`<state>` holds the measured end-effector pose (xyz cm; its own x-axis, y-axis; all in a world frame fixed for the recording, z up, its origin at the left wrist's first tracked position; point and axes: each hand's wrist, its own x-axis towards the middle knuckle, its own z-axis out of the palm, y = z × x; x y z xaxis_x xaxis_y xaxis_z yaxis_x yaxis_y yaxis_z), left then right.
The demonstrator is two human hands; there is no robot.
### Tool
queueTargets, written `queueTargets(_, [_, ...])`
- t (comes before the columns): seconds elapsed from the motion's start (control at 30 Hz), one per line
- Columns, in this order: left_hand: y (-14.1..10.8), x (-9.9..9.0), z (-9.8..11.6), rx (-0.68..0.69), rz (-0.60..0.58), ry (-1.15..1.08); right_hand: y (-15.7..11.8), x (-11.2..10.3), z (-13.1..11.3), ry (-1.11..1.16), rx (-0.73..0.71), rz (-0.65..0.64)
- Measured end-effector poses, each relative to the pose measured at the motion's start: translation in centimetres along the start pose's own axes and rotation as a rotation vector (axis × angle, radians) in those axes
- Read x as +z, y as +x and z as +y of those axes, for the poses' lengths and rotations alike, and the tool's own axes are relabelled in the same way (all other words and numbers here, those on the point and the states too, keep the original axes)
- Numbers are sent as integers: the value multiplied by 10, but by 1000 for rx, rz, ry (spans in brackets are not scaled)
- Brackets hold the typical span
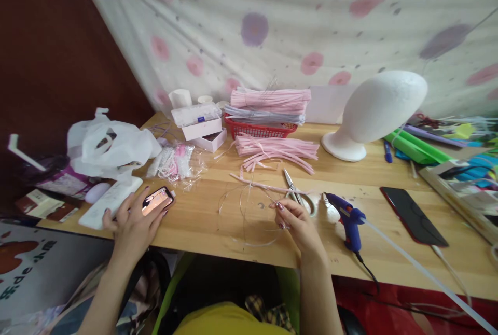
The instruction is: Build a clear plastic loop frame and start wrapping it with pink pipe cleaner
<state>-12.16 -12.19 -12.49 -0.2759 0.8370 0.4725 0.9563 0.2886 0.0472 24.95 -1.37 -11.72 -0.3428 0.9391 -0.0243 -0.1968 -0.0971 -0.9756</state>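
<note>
My left hand (134,223) lies palm down at the left, fingers spread, touching a lit smartphone (157,200) whose near part it covers. Some of its fingers reach over a white flat case (111,201) beside the phone. My right hand (298,223) is closed in a pinch on a thin wire (272,204). Fine loops of this wire spread over the wooden table to the left of that hand. Just beyond the fingers lie scissors (299,193) with pale handles, and a pink fuzzy stem (268,185) runs past their blades.
A blue glue gun (346,215) with a long glue stick lies at the right, near a dark phone (414,215). Behind are pink stem bundles (276,148), a red basket (260,130) and a white foam head (383,109). A plastic bag (111,145) and cup stand left.
</note>
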Motion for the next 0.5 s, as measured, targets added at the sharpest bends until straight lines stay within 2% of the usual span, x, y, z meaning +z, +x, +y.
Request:
queueTargets(0.2, [-4,-1,8,-5,9,-31,0,-2,2,-8,-1,-11])
queueTargets(0.4, [-4,5,1,-10,9,-20,-1,-4,2,-14,-2,-7])
queueTargets(0.5, [5,7,-6,-6,-44,-54,-2,-4,3,-6,4,-4])
